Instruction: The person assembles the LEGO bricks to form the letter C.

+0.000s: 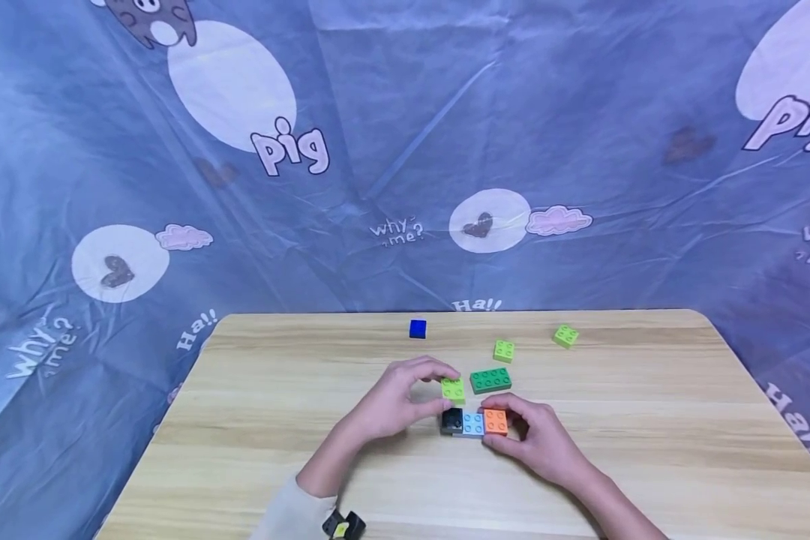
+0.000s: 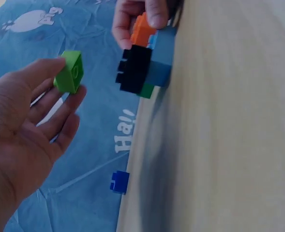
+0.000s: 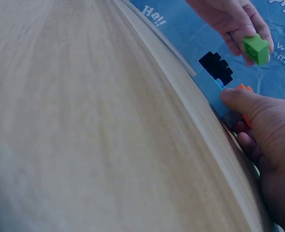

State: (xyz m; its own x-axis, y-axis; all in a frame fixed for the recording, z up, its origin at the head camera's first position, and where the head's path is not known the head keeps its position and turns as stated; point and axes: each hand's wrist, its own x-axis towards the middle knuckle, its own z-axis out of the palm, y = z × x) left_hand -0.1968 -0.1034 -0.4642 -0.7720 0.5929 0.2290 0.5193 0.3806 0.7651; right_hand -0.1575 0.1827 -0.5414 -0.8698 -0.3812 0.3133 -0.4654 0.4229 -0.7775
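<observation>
Between thumb and fingers my left hand (image 1: pixel 401 397) pinches a lime green toy brick (image 2: pixel 70 72), held up off the table with its hollow underside partly showing in the left wrist view. My right hand (image 1: pixel 540 439) grips the right end of a small brick assembly on the table. That assembly has a light blue brick (image 1: pixel 473 424) in the middle, a black brick (image 1: pixel 451 418) on top at the left and an orange brick (image 1: pixel 496 421) on top at the right. The right thumb and fingers lie around the orange end. The lime brick is apart from the assembly.
Behind the assembly lies a dark green long brick (image 1: pixel 490 380). Farther back are two lime bricks, one nearer (image 1: pixel 504 351) and another (image 1: pixel 566 336) to its right, plus a blue brick (image 1: pixel 418 329) near the far edge of the wooden table (image 1: pixel 277 390). A printed cloth (image 1: pixel 378 150) hangs behind.
</observation>
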